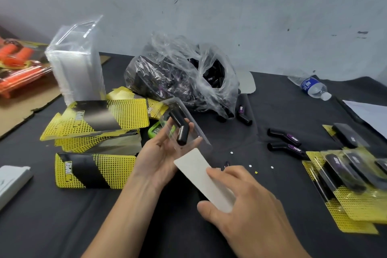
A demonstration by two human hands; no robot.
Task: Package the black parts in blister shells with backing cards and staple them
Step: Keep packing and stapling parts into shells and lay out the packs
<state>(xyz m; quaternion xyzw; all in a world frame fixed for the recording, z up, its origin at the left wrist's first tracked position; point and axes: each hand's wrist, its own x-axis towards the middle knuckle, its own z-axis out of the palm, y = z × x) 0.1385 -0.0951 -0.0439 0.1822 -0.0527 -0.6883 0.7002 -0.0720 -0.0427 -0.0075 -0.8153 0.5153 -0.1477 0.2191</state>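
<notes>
1. Black part (179, 130) lies inside the clear blister shell (195, 132). We hold the shell above the counter (240, 136) in our left hand (159, 153), palm up and fingers curled around it, probably so the part cannot fall out.
2. Our right hand (247, 201) pinches the backing card (196, 169) between thumb and fingers, its far end at the shell's near edge, ready, we think, for sliding in.

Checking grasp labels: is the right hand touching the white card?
Touching. The head view shows the right hand pinching the white card between thumb and fingers.
</notes>
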